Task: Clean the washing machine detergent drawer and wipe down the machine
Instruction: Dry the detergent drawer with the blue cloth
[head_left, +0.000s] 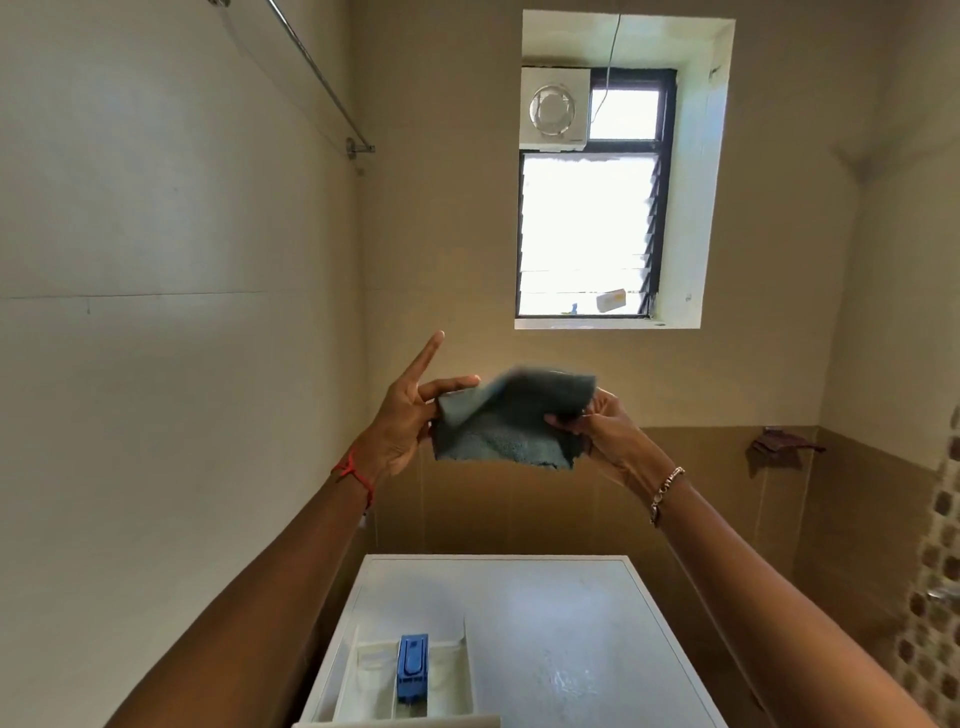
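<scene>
A grey-blue cloth (506, 423) hangs in the air between both hands, high above the washing machine top (561, 623). My left hand (405, 421) pinches its left edge with thumb and middle fingers, the index finger pointing up. My right hand (597, 426) grips the cloth's right side, fingers curled round it. The white detergent drawer (379, 675) lies on the machine's top at the lower left, with a blue insert (413, 667) in its middle compartment.
A wet patch shines on the machine top to the right of the drawer. Tiled walls close in on the left and behind. A window (587, 234) with an exhaust fan is above. A dark rag (784, 441) hangs on the right wall.
</scene>
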